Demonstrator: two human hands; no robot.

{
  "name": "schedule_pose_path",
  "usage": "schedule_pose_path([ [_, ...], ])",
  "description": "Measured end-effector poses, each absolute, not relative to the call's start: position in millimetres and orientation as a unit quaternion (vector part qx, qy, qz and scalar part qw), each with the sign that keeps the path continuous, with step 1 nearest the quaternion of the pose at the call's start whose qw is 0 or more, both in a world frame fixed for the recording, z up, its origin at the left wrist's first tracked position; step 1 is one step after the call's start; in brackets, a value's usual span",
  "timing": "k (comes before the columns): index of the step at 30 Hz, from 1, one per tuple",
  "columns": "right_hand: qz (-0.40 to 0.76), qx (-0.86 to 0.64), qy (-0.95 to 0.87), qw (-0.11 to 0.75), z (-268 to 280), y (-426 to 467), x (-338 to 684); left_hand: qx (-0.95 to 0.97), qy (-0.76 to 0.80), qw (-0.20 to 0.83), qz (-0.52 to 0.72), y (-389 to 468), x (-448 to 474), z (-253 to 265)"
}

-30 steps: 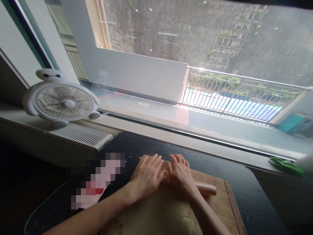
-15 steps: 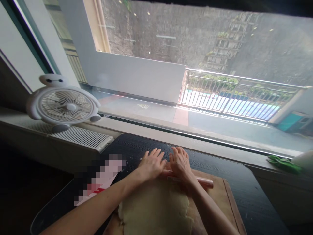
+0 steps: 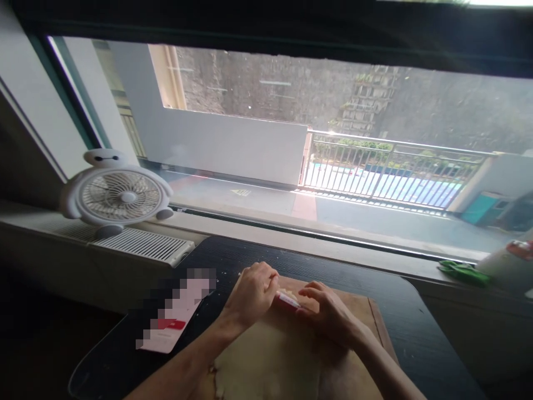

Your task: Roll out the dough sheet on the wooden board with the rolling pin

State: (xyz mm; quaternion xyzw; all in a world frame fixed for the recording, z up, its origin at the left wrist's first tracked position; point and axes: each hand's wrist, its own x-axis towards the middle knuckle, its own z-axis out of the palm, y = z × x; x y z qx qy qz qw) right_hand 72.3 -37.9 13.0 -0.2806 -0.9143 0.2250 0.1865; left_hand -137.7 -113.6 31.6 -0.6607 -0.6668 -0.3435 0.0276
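Note:
A wide, pale sheet of dough (image 3: 266,361) lies flat over a wooden board (image 3: 353,300). Across its far part is a rolling pin (image 3: 288,301), of which only a short stretch with a red and white marking shows between my hands. My left hand (image 3: 252,291) is closed over the pin's left part, fingers curled down. Curved round its right part is my right hand (image 3: 331,314), thumb on the near side and bent fingers on the far side. Both hands hide the pin's ends.
The board rests on a dark table (image 3: 420,328). Left of it lies a partly blurred pink sheet or screen (image 3: 166,333). A white fan (image 3: 125,194) stands on the radiator (image 3: 154,244). A green cloth (image 3: 464,272) is on the sill by the window.
Both hands, earlier stretched out over the pin, are now curled round it. The right one has shifted to the right and covers the pin's right end. My view has tilted upward.

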Motion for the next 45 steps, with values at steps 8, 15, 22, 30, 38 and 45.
schedule_pose_path([
  [8, 0.126, -0.321, -0.923, 0.172, 6.8, -17.9, 64.7, -0.659, -0.677, 0.000, -0.327, -118.8, -134.1, 40.7],
  [15, 0.088, -0.408, -0.896, 0.153, -4.3, 30.1, 62.5, -0.699, -0.692, -0.087, -0.156, -94.9, -121.9, 34.5],
  [22, 0.092, -0.416, -0.877, 0.222, -17.9, 16.1, 68.4, -0.727, -0.667, -0.115, -0.116, -73.0, -124.8, 20.2],
  [30, 0.184, -0.396, -0.827, 0.354, -23.8, -30.8, 48.5, -0.704, -0.681, -0.131, -0.153, -72.9, -128.7, 14.5],
  [38, 0.193, -0.418, -0.847, 0.266, -23.5, -48.1, 34.7, -0.693, -0.686, -0.093, -0.201, -74.3, -126.8, 5.3],
  [45, 0.322, -0.451, -0.771, 0.315, -26.1, -38.1, 44.6, -0.697, -0.681, -0.054, -0.218, -74.2, -133.3, -5.9],
])
